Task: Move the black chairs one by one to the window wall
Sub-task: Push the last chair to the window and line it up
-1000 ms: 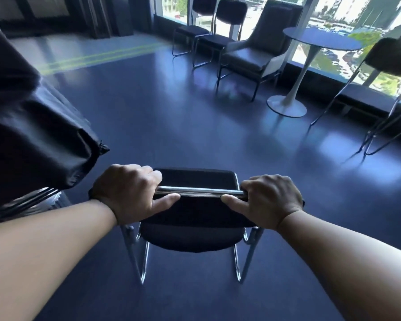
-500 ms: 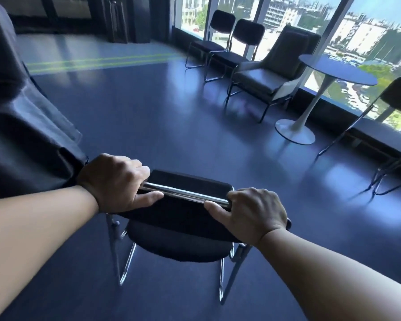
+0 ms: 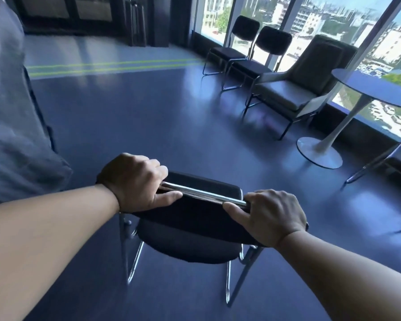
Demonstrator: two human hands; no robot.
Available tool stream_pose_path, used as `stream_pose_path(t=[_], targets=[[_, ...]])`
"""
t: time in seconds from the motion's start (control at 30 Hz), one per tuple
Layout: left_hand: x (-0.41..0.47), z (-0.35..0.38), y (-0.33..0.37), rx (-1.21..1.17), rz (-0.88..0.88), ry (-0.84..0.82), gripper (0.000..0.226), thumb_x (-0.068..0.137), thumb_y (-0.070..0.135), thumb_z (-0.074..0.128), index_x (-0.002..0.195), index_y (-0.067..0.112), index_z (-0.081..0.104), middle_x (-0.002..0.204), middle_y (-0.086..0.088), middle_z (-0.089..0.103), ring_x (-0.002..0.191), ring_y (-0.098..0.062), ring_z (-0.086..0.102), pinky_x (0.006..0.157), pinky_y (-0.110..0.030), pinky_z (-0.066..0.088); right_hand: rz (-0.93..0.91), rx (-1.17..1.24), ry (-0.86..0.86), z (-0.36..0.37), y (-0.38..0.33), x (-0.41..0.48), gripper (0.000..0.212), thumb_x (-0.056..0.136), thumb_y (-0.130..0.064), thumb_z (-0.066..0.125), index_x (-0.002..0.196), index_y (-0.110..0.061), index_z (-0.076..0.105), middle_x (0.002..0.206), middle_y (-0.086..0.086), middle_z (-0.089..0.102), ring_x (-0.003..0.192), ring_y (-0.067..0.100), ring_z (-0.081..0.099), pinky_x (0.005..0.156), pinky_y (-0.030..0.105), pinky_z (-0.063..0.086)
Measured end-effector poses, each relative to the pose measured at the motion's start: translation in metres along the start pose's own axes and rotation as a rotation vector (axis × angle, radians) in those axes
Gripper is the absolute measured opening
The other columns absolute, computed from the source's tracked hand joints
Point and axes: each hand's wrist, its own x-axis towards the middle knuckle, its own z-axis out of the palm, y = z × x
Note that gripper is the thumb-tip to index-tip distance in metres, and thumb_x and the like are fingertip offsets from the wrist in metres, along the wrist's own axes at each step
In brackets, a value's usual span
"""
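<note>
Low centre of view, gripped by its chrome top bar (image 3: 202, 193): black chair (image 3: 190, 230), backrest nearest, seat pointing away, sled legs down near floor (image 3: 148, 117); cannot tell whether lifted or sliding. Left hand (image 3: 134, 179) clamped on left end of bar, fingers (image 3: 148, 165) curled over top, thumb along near side. Right hand (image 3: 271, 216) clamped same way on right end.

Since a second ago: gone from square-on to skewed, right end of bar now lower in frame. Same grip on both ends. Dark covered bulk (image 3: 14, 147) at left now fallen back from left wrist. Far parked chair (image 3: 243, 31) and near parked chair (image 3: 273, 42) at window wall (image 3: 333, 24) now larger and more central. Likewise grey armchair (image 3: 299, 89) and pedestal table (image 3: 375, 89) beside them.

Reads as carry under way and swinging toward glass, mid-room, well apart from parked pair. Set-down not yet due. Likely slot somewhere along glass line; cannot say which. Risk on approach: sled legs catching table base or armchair legs.
</note>
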Motion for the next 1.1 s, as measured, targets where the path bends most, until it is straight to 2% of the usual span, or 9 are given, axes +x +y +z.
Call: stream_pose_path(t=[0.3, 0.43, 0.53, 0.63, 0.8, 0.87, 1.1], targets=[[0.066, 0.049, -0.058, 0.051, -0.050, -0.002, 0.058, 0.086, 0.070, 0.039, 0.057, 0.019, 0.038, 0.052, -0.001, 0.045, 0.043, -0.028, 0.049, 0.048, -0.025, 0.026, -0.064, -0.032, 0.057, 0.022, 0.036, 0.114, 0.097, 0.068, -0.088, -0.007, 0.078, -0.024, 0.064, 0.079, -0.004, 0.067, 0.079, 0.025, 0.066, 0.062, 0.033, 0.038], [0.104, 0.073, -0.080, 0.076, -0.077, -0.006, 0.057, 0.086, 0.070, 0.037, 0.059, 0.020, 0.034, 0.052, 0.000, 0.045, 0.043, -0.028, 0.049, 0.047, -0.025, 0.028, -0.116, -0.037, 0.072, 0.031, 0.060, 0.172, 0.093, 0.067, -0.088, -0.008, 0.073, -0.023, 0.057, 0.080, -0.003, 0.068, 0.078, 0.025, 0.065, 0.062, 0.033, 0.035], [0.139, 0.096, -0.100, 0.115, -0.119, -0.012, 0.059, 0.086, 0.070, 0.038, 0.057, 0.019, 0.038, 0.052, 0.001, 0.045, 0.043, -0.027, 0.048, 0.048, -0.025, 0.023, -0.145, -0.025, 0.086, 0.038, 0.083, 0.226, 0.088, 0.067, -0.088, -0.008, 0.069, -0.023, 0.051, 0.079, -0.003, 0.068, 0.079, 0.026, 0.066, 0.061, 0.033, 0.036], [0.173, 0.122, -0.122, 0.143, -0.135, -0.032, 0.059, 0.086, 0.069, 0.036, 0.058, 0.018, 0.041, 0.053, 0.001, 0.045, 0.044, -0.027, 0.049, 0.046, -0.025, 0.027, -0.185, 0.000, 0.099, 0.049, 0.103, 0.276, 0.084, 0.067, -0.087, -0.007, 0.068, -0.022, 0.047, 0.081, -0.003, 0.068, 0.081, 0.026, 0.066, 0.061, 0.033, 0.034], [0.220, 0.155, -0.162, 0.142, -0.160, -0.002, 0.052, 0.086, 0.068, 0.037, 0.063, 0.022, 0.032, 0.054, -0.001, 0.047, 0.045, -0.029, 0.051, 0.049, -0.025, 0.025, -0.210, -0.003, 0.119, 0.063, 0.121, 0.351, 0.092, 0.071, -0.088, -0.003, 0.077, -0.021, 0.060, 0.083, -0.004, 0.068, 0.080, 0.026, 0.066, 0.059, 0.033, 0.034], [0.238, 0.163, -0.175, 0.177, -0.162, -0.009, 0.052, 0.085, 0.068, 0.036, 0.062, 0.021, 0.032, 0.053, -0.001, 0.047, 0.044, -0.029, 0.051, 0.050, -0.025, 0.025, -0.224, 0.000, 0.127, 0.065, 0.130, 0.378, 0.089, 0.074, -0.088, 0.003, 0.078, -0.021, 0.061, 0.082, -0.003, 0.068, 0.078, 0.027, 0.065, 0.060, 0.034, 0.034], [0.287, 0.200, -0.221, 0.213, -0.204, -0.018, 0.062, 0.085, 0.070, 0.033, 0.059, 0.014, 0.047, 0.054, -0.001, 0.050, 0.047, -0.030, 0.055, 0.051, -0.027, 0.027, -0.265, 0.037, 0.203, 0.077, 0.150, 0.457, 0.078, 0.069, -0.086, -0.006, 0.067, -0.026, 0.044, 0.085, -0.006, 0.068, 0.081, 0.025, 0.066, 0.061, 0.033, 0.035]])
